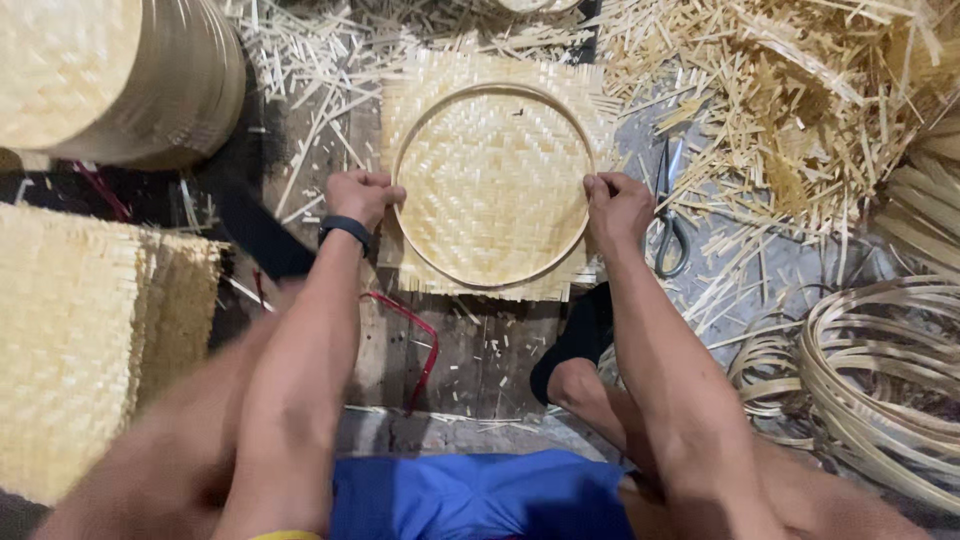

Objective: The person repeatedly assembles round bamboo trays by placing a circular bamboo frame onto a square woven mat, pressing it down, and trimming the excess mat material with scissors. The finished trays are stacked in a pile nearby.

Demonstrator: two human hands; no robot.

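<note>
A square woven bamboo mat (pixel 440 75) lies on the floor with a round bamboo hoop (pixel 490 92) pressed onto it. My left hand (pixel 362 195) grips the hoop's left side, a dark band on its wrist. On the hoop's right side sits my right hand (pixel 617 207), fingers curled over the rim. Both hands press the ring against the weave.
Scissors (pixel 668 215) lie just right of the mat. Bamboo offcuts (pixel 800 90) are heaped at the upper right. Coiled bamboo hoops (pixel 880 370) sit at the right, a stack of woven mats (pixel 80 330) at the left, stacked finished trays (pixel 110 70) at the upper left.
</note>
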